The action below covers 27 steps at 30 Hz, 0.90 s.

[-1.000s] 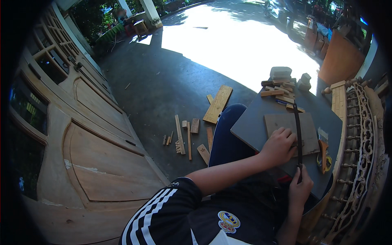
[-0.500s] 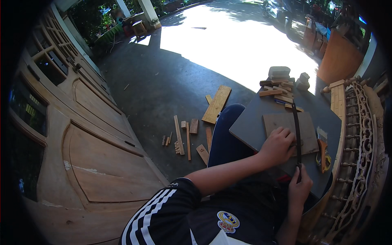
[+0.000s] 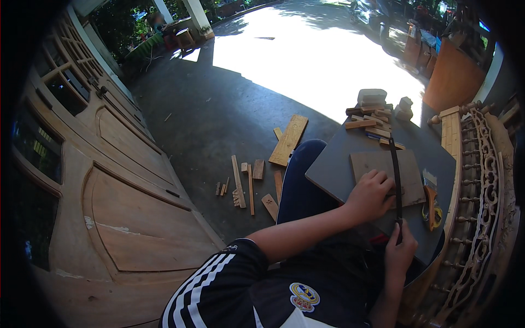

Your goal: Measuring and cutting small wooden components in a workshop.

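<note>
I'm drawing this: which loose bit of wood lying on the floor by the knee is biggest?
The yellowish plank, just beyond the knee; it's clearly wider than the other bits lying there.

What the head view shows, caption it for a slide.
Right grip on a long dark bar over a wooden board, left grip at the board, wood pieces piled beyond.

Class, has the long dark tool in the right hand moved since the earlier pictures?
No; judged against the gray tabletop, the long dark tool shows no visible shift in any direction.
</note>
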Available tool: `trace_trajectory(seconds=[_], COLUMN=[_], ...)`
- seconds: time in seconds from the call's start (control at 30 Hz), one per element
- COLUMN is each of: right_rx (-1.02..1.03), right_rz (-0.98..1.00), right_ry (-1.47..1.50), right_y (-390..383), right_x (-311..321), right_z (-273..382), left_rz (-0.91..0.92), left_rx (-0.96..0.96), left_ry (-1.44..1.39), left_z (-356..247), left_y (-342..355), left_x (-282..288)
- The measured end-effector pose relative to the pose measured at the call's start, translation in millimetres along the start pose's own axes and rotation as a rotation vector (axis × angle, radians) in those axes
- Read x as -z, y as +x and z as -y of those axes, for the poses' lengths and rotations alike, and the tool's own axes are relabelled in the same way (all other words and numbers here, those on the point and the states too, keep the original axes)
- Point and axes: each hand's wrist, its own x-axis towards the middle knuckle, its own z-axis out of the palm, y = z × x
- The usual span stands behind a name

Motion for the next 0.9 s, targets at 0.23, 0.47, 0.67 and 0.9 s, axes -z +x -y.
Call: trace_trajectory(seconds=[0.23,0.47,0.67,0.9], right_rx=[-0.011,-0.030,-0.023,-0.002], right_rz=[0.002,0.015,0.019,-0.008], right_ry=[0.012,0.016,0.074,0.022], right_y=[-1,-4,15,0], right_x=[1,-1,-2,2], right_z=[2,-2,4,2], left_rz=[-0.033,0.024,-0.049,-0.029], left_rx=[-0.017,0.019,-0.007,0.010], left_ry=[0.019,-0.012,0.007,-0.001], left_z=[-1,-1,0,-2], left_y=[0,-4,5,-3], left_x=[-1,-3,4,0])
